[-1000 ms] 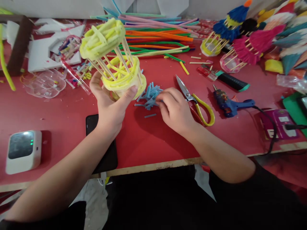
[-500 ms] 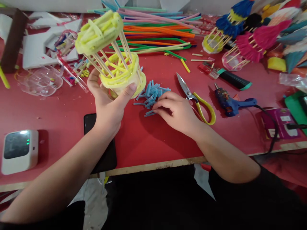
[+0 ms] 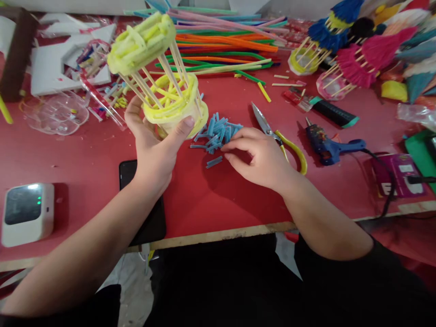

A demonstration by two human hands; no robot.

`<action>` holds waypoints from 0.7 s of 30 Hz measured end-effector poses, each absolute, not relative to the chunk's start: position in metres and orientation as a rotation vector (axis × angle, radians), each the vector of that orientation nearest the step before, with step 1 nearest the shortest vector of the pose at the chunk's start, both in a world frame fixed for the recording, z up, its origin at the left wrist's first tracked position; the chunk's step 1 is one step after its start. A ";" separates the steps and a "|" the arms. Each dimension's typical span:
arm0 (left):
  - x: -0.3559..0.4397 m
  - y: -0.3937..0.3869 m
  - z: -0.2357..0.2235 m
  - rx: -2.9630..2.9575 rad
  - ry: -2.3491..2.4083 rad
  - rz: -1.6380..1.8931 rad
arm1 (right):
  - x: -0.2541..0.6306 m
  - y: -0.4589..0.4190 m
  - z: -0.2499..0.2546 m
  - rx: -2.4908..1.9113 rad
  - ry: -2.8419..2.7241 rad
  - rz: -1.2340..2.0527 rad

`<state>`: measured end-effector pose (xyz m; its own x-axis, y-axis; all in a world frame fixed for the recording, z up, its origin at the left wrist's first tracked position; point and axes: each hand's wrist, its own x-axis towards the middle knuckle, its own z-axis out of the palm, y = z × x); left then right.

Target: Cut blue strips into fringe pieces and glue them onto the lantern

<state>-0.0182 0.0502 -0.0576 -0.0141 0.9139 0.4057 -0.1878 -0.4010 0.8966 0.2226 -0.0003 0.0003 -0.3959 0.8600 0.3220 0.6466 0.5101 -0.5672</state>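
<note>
My left hand (image 3: pixel 155 143) is wrapped round the lower ring of a yellow craft frame (image 3: pixel 170 97), thumb on its near side. The frame has two round ends of fuzzy yellow strips joined by thin wooden sticks, and I hold it tilted above the table. Beside it, a small heap of short blue pipe cleaner pieces (image 3: pixel 220 131) lies on the red table (image 3: pixel 218 204). My right hand (image 3: pixel 257 156) hovers at the heap's right edge, thumb and forefinger slightly apart with nothing visible between them. Just left of those fingertips, a few blue pieces (image 3: pixel 214 162) lie side by side.
Yellow-handled scissors (image 3: pixel 289 145) lie right of my right hand, then a blue glue gun (image 3: pixel 330 143) with its cord and a utility knife (image 3: pixel 334 112). Behind are long coloured pipe cleaners (image 3: pixel 225 43). A phone (image 3: pixel 150 222) lies under my left forearm; a white device (image 3: pixel 29 213) stands left.
My right hand has drawn back slightly to the right, its thumb and forefinger now off the few blue pieces in front of the heap. My left hand and the yellow frame have hardly moved.
</note>
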 end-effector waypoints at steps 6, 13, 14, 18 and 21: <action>-0.012 0.048 -0.052 1.310 0.844 1.596 | 0.225 -0.001 -0.003 -1.288 -2.304 0.406; -0.015 0.053 -0.062 1.365 0.808 1.619 | 0.197 -0.023 -0.009 -1.484 -2.243 0.100; -0.015 0.053 -0.063 1.372 0.809 1.620 | 0.192 -0.026 -0.010 -1.499 -2.250 0.047; -0.015 0.054 -0.062 1.393 0.811 1.610 | 0.183 -0.030 -0.017 -1.503 -2.266 -0.063; -0.015 0.053 -0.060 1.393 0.809 1.599 | 0.183 -0.028 -0.022 -1.462 -2.251 0.003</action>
